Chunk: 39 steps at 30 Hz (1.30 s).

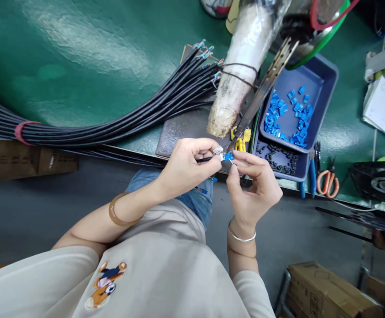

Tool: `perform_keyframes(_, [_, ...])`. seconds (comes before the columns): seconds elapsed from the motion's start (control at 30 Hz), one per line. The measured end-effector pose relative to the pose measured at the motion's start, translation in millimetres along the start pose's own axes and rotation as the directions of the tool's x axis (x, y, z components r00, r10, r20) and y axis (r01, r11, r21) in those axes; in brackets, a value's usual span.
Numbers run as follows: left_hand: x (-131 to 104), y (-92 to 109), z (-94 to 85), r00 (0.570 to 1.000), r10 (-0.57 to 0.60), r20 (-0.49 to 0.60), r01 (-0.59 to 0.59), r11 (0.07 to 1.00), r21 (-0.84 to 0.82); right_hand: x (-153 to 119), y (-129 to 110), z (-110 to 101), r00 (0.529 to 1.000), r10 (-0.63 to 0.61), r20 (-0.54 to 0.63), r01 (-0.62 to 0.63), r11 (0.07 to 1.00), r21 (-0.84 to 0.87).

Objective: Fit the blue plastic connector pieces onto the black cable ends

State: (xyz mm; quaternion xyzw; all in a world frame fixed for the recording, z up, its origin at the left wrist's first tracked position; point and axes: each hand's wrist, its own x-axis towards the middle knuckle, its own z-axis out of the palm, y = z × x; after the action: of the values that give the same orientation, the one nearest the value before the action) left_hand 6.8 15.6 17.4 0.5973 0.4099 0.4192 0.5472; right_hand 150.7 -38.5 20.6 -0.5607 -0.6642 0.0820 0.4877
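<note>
Near the table's front edge, my left hand [192, 165] pinches a black cable [204, 159] close to its end. A small blue connector [228, 157] sits at that cable end, between my two hands. My right hand [253, 183] has its thumb and forefinger closed at the connector's right side, where a thin pale wire [231, 162] shows by the fingertips. Just beyond the fingers lies a yellow tool [242, 140], partly under a dark metal bar.
Bundled black cables [112, 134] cross the green table [89, 53] from the left. A wrapped white tube [237, 70] overhangs the middle. Rightward are a tray [325, 79] of blue pieces, a lower tray [300, 172] of black pieces, orange-handled pliers [327, 183] and a black fan [384, 183].
</note>
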Motion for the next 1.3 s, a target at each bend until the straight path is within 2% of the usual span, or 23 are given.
perform_keyframes(0.13, [-1,-1,0.4,1.0,-0.026,-0.002,0.026,0.999,-0.025,2,-1,1,0.999,-0.039,-0.015,0.038,0.998,-0.046])
perform_keyframes(0.43, [1,2,2.9,0.999,0.023,-0.05,-0.024,0.999,-0.038,5,-3,3,0.995,-0.077,-0.063,0.068,0.99,-0.124])
perform_keyframes(0.53, [0,4,1.2,0.999,0.035,-0.015,-0.036,0.998,-0.046,4,-4,3,0.995,-0.076,-0.07,0.067,0.991,-0.119])
perform_keyframes(0.83, [-2,2,-3.2,0.996,-0.023,0.084,0.028,0.998,-0.063,1,-2,-1,0.994,-0.111,-0.01,0.108,0.986,-0.13])
perform_keyframes(0.93, [-6,1,-5.0,0.989,-0.018,0.147,0.026,0.998,-0.05,1,-4,-5,0.998,-0.062,-0.033,0.058,0.992,-0.111])
perform_keyframes(1.0, [-12,-2,-6.6,0.98,0.017,0.198,-0.014,1.0,-0.013,0,-5,-10,0.995,0.013,-0.095,-0.02,0.997,-0.069])
perform_keyframes(1.07, [-20,-9,-7.5,0.975,0.07,0.209,-0.084,0.995,0.057,-1,-5,-15,0.976,0.075,-0.206,-0.076,0.997,0.002])
perform_keyframes(1.2, [-39,-26,-5.5,0.964,0.25,0.084,-0.261,0.952,0.159,1,-2,-24,0.9,0.106,-0.423,-0.055,0.99,0.13])
perform_keyframes(1.23, [-43,-28,-4.4,0.944,0.328,0.042,-0.33,0.927,0.178,1,0,-26,0.883,0.098,-0.459,-0.037,0.99,0.139])
perform_keyframes(1.3, [-49,-30,-1.9,0.861,0.508,-0.016,-0.488,0.835,0.255,2,2,-30,0.858,0.082,-0.508,-0.005,0.988,0.151])
